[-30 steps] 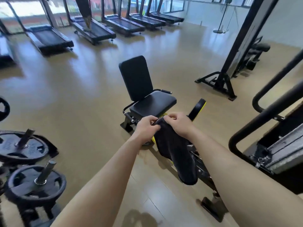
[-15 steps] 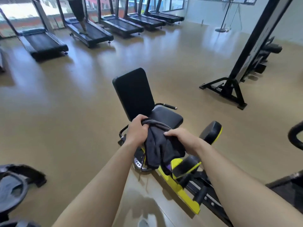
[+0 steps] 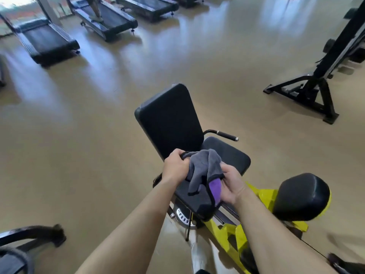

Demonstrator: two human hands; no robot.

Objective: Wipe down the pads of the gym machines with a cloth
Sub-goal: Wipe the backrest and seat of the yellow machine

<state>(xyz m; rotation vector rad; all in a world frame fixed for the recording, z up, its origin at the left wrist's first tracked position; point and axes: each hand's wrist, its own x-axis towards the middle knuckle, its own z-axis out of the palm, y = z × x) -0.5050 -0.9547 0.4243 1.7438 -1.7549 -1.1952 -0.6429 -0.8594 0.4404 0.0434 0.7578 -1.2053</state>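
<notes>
- The cloth (image 3: 201, 167) is soft and grey with a thin black stitched edge. One turned-over fold shows a bright purple underside.
- It is bunched and crumpled between the two hands rather than spread flat, and a loose corner hangs down on the near side.
- The left hand (image 3: 174, 167) is closed in a fist round the gathered top of the cloth, knuckles up.
- The right hand (image 3: 231, 184) grips the lower part, with its fingers curled in under the purple fold.
- The cloth is held over the seat pad (image 3: 229, 153) of a gym machine, just in front of the backrest pad (image 3: 169, 117). I cannot tell whether it touches the seat.
- Both pads are black, smooth and slightly shiny with rounded corners. The backrest stands upright, tilted a little back.
- A black roller pad (image 3: 302, 196) with a yellow end sits to the right of the seat, on the machine's yellow frame (image 3: 233, 234).
- A black side handle (image 3: 227, 134) sticks out beside the seat.
- Black treadmills (image 3: 49, 40) stand in a row on the far side of the glossy tan floor (image 3: 98, 135).
- A black metal stand (image 3: 308, 86) is at the right.
</notes>
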